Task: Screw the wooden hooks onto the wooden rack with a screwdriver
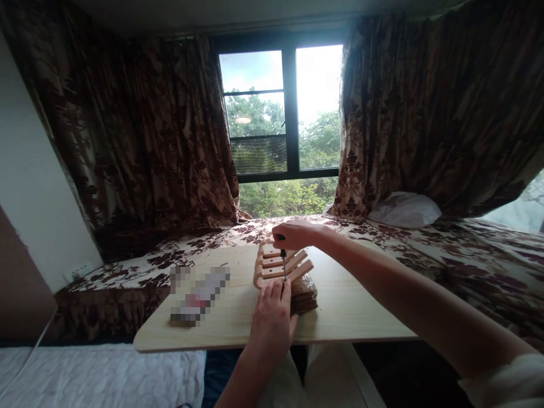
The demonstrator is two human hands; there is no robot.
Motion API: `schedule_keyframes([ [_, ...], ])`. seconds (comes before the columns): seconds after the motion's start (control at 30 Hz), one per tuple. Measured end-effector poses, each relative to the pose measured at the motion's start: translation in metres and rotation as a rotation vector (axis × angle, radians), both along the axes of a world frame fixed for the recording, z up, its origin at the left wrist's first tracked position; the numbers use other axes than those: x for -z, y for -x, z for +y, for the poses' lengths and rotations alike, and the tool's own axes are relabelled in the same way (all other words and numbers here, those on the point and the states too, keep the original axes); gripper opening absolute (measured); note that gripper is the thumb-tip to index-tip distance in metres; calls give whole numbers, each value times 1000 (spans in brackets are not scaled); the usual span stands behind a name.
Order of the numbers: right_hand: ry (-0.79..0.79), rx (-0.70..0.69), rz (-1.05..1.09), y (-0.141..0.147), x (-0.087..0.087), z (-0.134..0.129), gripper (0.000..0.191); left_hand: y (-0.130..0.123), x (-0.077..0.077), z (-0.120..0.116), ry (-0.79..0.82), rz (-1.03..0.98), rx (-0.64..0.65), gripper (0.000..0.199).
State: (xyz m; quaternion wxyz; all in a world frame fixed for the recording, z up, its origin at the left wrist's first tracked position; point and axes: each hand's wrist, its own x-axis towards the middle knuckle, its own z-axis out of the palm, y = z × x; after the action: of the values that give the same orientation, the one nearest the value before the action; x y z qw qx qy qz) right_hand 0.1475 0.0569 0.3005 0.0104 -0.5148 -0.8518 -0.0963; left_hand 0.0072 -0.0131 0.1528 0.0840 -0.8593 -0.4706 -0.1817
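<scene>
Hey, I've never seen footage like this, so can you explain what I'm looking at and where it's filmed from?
There's no machine here, just a person's two bare hands. The single picture comes from a camera worn on the head, looking forward and down. On the pale table sits a slatted wooden piece, with a brown stack at its right; a pixelated item lies to the left. The right hand has its grip on a screwdriver, pointing down. The left hand rests its fingertips near the tip; whether they pinch anything is unclear.
</scene>
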Motion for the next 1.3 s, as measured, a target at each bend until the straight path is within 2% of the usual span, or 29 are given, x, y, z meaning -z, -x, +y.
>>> schedule_keyframes([
  [0.23,-11,-10,18,1,6,7,27,-1,-5,-2,21,11,2,59],
  [0.5,20,-45,21,-4,-2,1,25,-1,-2,0,13,21,-1,61],
  [0.77,31,20,29,-8,4,7,27,-1,-4,1,24,37,-4,62],
  [0.93,32,-32,25,-6,-5,2,27,-1,-4,0,26,45,-12,61],
  [1.03,37,-53,28,-4,-3,1,26,-1,-3,0,33,36,-10,62],
  [1.2,25,1,28,-3,7,10,27,-1,-5,-1,46,28,-8,62],
  [1.3,26,21,24,-2,4,10,27,-1,-6,-1,46,32,-7,62],
])
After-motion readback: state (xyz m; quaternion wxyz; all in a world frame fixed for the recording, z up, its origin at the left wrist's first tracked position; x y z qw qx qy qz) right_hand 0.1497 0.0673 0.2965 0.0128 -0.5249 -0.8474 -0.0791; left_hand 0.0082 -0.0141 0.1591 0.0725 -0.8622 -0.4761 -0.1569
